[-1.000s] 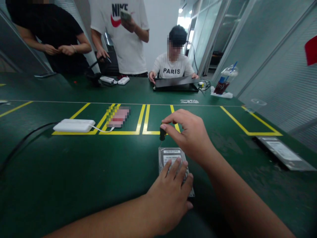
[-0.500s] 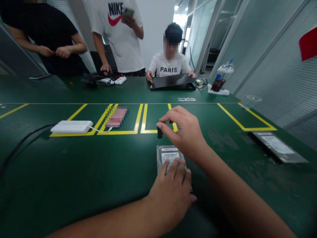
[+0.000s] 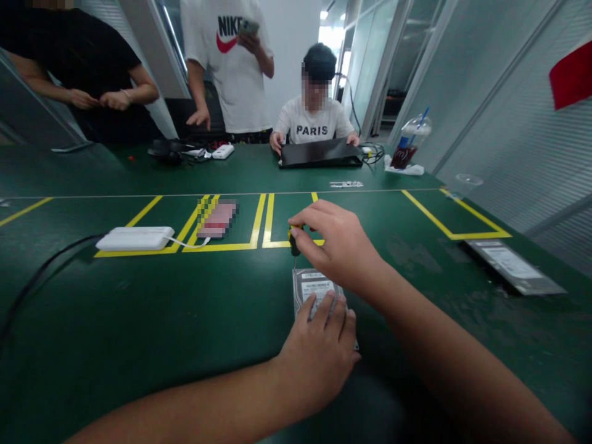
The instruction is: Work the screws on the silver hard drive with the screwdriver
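Observation:
A hard drive (image 3: 318,275) with a white label lies on the green table in front of me, its near part hidden under my left hand. My left hand (image 3: 319,351) rests across it, fingers spread and lying flat on the label, thumb by its right edge. Above the drive's far left corner, my right hand (image 3: 328,237) pinches a small screwdriver (image 3: 295,248) with a black and yellow handle. The screwdriver stands upright, its thin shaft reaching down to that corner. Whether its tip sits in a screw is too small to tell.
A flat metal drive (image 3: 511,266) lies to the right. At left sit a white power bank (image 3: 135,238), its cables and a blurred pink phone (image 3: 218,220). Across the table, a seated person holds a black panel (image 3: 321,154); two people stand nearby. A drink cup (image 3: 407,145) stands far right.
The screwdriver's handle now shows yellow between my right fingers, which have shifted slightly. My left hand stays on the drive. The standing person's lowered hand has lifted off the table.

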